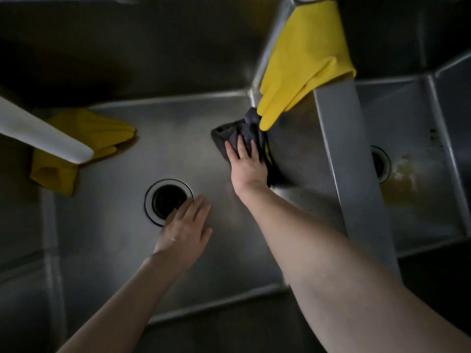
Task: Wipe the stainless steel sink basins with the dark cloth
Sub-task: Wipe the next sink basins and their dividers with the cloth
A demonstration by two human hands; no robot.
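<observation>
1. Dim stainless steel sink [216,305] seen from above: wide left basin [102,225] with a round drain [168,201] in its floor, narrower right basin [420,118] beyond a raised divider [351,154].
2. Bunched dark cloth [244,128] on the left basin's floor, hard against the foot of the divider wall, toward the far right corner.
3. On top of the cloth, right hand [247,166] laid flat, fingers straight and slightly spread, pressing rather than gripping.
4. Palm-down left hand [186,233] on bare basin floor, just beside the drain's near right edge, fingers straight and close together, holding nothing.
5. Over the divider, a draped yellow rubber glove [300,59], one fingertip hanging down at the cloth's far end.
6. Near the left basin's far left corner, a second yellow glove [102,131] lying crumpled, partly under a white bar [43,133] crossing from the left edge.
7. In the right basin, a half-hidden second drain [381,164] and a brownish stain [402,179] beside it.
</observation>
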